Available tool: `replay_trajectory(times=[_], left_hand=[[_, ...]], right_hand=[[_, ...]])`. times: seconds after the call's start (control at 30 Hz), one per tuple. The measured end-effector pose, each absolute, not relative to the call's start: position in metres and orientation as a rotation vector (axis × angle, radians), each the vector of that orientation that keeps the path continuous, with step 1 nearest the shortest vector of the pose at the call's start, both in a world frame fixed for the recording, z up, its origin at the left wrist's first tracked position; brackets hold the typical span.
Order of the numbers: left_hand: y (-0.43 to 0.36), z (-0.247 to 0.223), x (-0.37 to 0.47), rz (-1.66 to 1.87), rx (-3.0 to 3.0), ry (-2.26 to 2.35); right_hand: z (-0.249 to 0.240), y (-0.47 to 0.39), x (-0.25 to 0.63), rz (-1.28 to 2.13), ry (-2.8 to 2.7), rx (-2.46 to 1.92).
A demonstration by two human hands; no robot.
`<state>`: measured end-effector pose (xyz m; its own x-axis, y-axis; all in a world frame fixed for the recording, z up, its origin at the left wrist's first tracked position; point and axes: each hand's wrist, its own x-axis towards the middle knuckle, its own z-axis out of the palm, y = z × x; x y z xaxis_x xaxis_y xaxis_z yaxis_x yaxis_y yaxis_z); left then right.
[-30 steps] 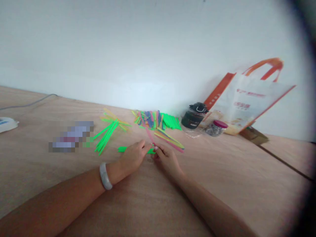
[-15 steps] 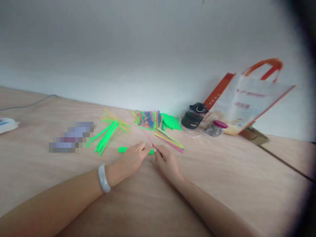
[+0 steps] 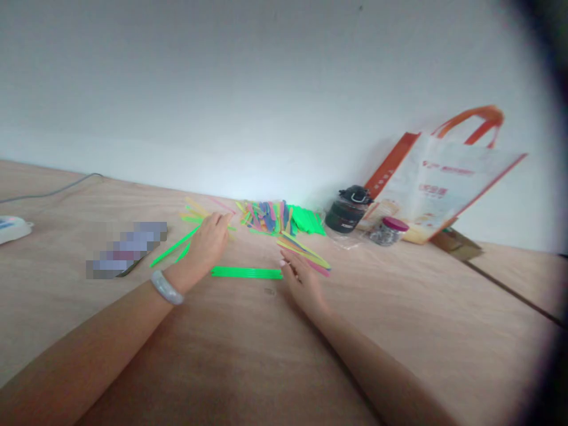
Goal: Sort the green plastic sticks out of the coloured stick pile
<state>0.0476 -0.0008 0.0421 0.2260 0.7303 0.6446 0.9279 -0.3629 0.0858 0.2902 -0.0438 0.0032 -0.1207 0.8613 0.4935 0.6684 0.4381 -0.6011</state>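
My left hand (image 3: 207,241), with a pale bangle at the wrist, is raised over bundles of strips. Its fingertips are closed on a thin pink strip (image 3: 222,205) that slants up and left. Beneath it, partly hidden, lie long green strips (image 3: 171,249) and yellow-orange strips (image 3: 191,208). My right hand (image 3: 304,287) rests on the table, fingers curled and thumb apart from the index finger; nothing shows between them. It is beside the right end of a flat row of green strips (image 3: 246,273) and a loose fan of yellow, blue and pink strips (image 3: 310,254).
Toward the wall lie a multicoloured pile of strips (image 3: 266,217) and a green pile (image 3: 308,219). A dark bottle (image 3: 346,213), a pink-lidded jar (image 3: 389,231) and a carrier bag (image 3: 439,183) stand right. A blurred-out phone-like object (image 3: 128,249) and white device (image 3: 14,228) are left.
My left hand has moved left and away from me, carrying the pink strip off from between both hands. The green row is uncovered. My right hand has shifted slightly, its fingers loosened.
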Motion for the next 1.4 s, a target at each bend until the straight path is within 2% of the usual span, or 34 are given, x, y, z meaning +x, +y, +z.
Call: replay_trajectory(times=[0.3,0.77,0.97,1.17,1.4], left_hand=[[0.036,0.019,0.004,-0.812,-2.17,-1.674],[0.023,0.022,0.014,-0.721,-2.178,-1.653],[-0.004,0.028,0.046,-0.774,-2.394,-1.385],[-0.033,0.016,0.082,-0.611,-2.789,-0.987],[-0.043,0.012,0.092,-0.491,-2.897,-1.048]], right_hand=[[0.0,-0.039,0.293,0.221,-1.958,-1.315],[-0.011,0.003,0.374,-0.352,-1.945,-1.628],[-0.013,0.004,0.374,-0.371,-2.032,-1.645],[-0.008,-0.002,0.366,-0.308,-2.124,-1.688],[-0.006,-0.005,0.358,-0.348,-2.161,-1.73]])
